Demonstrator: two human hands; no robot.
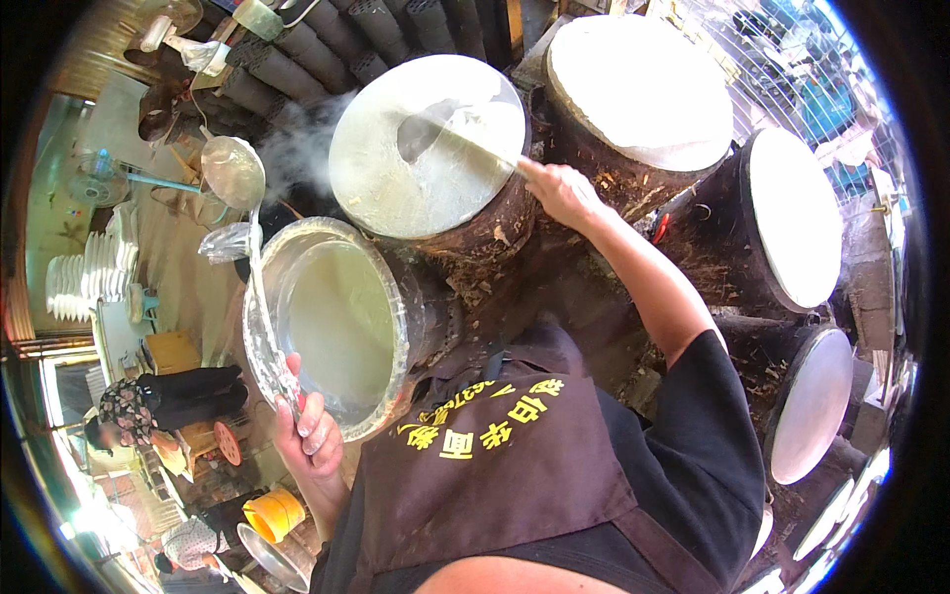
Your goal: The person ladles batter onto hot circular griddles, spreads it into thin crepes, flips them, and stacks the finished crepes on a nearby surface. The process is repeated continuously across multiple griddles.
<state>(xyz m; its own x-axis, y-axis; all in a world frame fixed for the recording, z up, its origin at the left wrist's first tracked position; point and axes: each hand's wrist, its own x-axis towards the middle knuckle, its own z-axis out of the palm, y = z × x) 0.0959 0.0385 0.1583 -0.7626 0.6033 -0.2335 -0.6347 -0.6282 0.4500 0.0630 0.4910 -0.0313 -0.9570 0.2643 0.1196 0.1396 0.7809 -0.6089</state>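
In left fingers (316,429), long ladle (257,272), white-smeared

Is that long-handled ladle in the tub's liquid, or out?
Out. The ladle's bowl shows beyond the tub's rim, clear of the pale liquid.

Ladle (234,174): silver-grey metal, smeared with white
Batter (336,317): milky white, slightly greenish
Pot rim (401,332): grey, with white crust spots
Round pan (376,183): pale grey-white, having one dark grey patch
Thin stick (487,151): pale yellowish
Apron (534,470): dark brown, with yellow lettering
Sleeve (708,416): black
Bucket (274,515): bright yellow-orange
Co-worker's shirt (132,411): black, with pale flower-like pattern
Cylinders (282,69): charcoal grey
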